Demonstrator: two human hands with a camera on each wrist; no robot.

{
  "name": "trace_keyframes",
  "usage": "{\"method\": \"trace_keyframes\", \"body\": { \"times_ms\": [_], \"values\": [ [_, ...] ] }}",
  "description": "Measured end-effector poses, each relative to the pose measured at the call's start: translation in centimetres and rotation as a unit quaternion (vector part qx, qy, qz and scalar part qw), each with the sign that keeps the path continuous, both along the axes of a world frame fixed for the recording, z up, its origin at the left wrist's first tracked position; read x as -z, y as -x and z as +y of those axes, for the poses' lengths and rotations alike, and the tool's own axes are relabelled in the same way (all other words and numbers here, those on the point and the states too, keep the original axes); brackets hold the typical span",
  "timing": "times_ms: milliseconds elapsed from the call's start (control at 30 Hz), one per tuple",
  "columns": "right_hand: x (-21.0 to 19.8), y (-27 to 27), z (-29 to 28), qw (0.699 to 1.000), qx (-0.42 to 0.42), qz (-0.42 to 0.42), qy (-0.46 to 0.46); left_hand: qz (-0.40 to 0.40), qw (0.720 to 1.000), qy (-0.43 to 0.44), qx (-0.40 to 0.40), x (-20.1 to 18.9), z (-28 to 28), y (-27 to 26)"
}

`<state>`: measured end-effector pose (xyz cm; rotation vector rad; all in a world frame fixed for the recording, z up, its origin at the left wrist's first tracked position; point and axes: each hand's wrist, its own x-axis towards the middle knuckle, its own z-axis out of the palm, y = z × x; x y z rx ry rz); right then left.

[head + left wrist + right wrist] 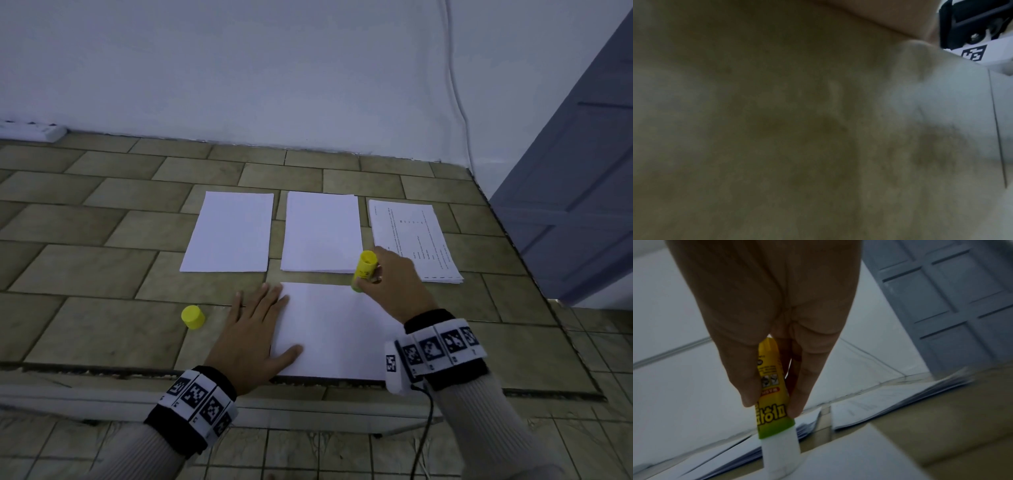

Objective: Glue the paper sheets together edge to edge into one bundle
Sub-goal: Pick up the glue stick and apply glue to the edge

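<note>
We count four lots of paper on the tiled worktop: three stacks in a far row and one sheet nearer us. The left stack and middle stack show blank tops, while the right stack carries printed lines. There is one glue stick and one yellow cap, which stands alone on the tiles left of the sheet, well apart from the stick. Our left hand lies flat with fingers straight, pressing the sheet's left edge, its palm partly on the tiles; the left wrist view is mostly a blur of tile. Our right hand grasps the glue stick between thumb and fingers, tip down; in the right wrist view the white glue end meets the sheet at its far edge. This hand covers the near left corner of the right stack and the far right part of the sheet. Both wrists wear bands with black-and-white markers. Around us are a white wall, a cable running down it, a power strip at far left and a grey panelled door on the right
</note>
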<state>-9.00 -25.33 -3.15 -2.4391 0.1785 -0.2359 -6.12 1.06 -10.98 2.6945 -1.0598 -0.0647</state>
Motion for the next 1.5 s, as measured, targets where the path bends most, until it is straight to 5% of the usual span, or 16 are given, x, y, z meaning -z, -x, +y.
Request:
{"method": "trace_keyframes", "body": {
  "times_ms": [400,667,1000,1500],
  "values": [
    [-0.6,2.9,-4.1,0.997,0.081,-0.016,0.009,-0.016,1.000,0.007,0.000,0.4,0.0,0.0],
    [-1.2,2.3,5.0,0.986,-0.101,-0.028,-0.130,-0.012,1.000,0.007,0.000,0.3,0.0,0.0],
    [0.4,0.2,9.3,0.984,-0.175,-0.012,-0.037,-0.014,1.000,0.022,-0.002,0.1,-0.1,0.0],
    [0.6,4.4,0.4,0.998,-0.038,-0.037,-0.045,-0.027,0.999,-0.019,-0.012,0.7,0.0,0.0]
  ]
}}
